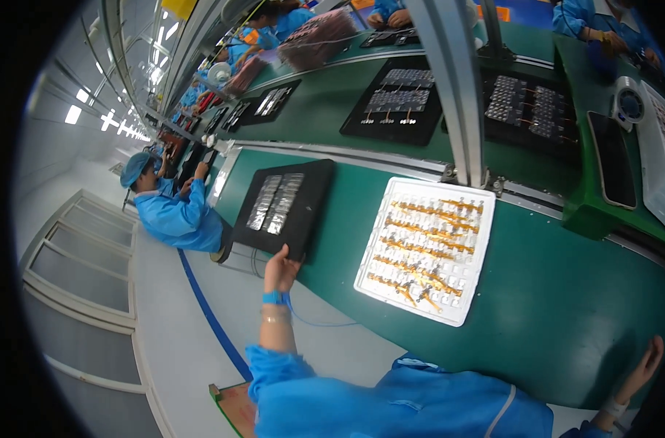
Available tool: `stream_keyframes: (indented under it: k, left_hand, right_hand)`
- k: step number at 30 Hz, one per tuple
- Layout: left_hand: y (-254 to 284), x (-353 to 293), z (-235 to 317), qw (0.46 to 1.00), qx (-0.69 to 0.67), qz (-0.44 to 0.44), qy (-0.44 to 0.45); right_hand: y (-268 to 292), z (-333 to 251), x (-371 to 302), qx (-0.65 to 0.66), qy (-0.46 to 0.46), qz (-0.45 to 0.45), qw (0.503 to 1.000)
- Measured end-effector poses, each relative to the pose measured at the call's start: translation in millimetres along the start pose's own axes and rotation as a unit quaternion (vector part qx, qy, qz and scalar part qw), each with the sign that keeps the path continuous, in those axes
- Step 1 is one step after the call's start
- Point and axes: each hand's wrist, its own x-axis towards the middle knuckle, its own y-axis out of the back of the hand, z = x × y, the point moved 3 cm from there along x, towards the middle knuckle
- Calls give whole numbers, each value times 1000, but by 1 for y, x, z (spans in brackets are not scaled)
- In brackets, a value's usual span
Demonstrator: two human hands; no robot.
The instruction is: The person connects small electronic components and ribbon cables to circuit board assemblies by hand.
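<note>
My left hand grips the near edge of a black board. Its fingers are partly hidden at the board's edge. Two columns of small silvery parts lie on that board. To the right of it, a white tray holds rows of small orange-gold flexible strips with white and dark ends. My right hand is at the far right, over the near side of the green tabletop, with its fingers stretched out and nothing seen in them. A blue band circles my left wrist.
A metal post rises from the rail behind the white tray. Beyond it, black boards with parts lie on a green conveyor. A phone and a small fan stand at right. Co-workers sit at left and at the back.
</note>
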Motion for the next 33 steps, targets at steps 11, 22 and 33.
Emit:
stream_keyframes:
  k: [11, 22, 33]
  left_hand:
    - [113, -93, -43, 894, -349, 211, -184]
    - [99, -53, -22, 928, -315, 113, -163]
    - [54, -150, 25, 950, -278, -4, -143]
  right_hand:
    - [-54, 72, -5, 177, -15, -137, 974]
    - [-59, 76, 1, 146, -21, -164, 975]
    - [-97, -73, -29, 315, 11, -270, 910]
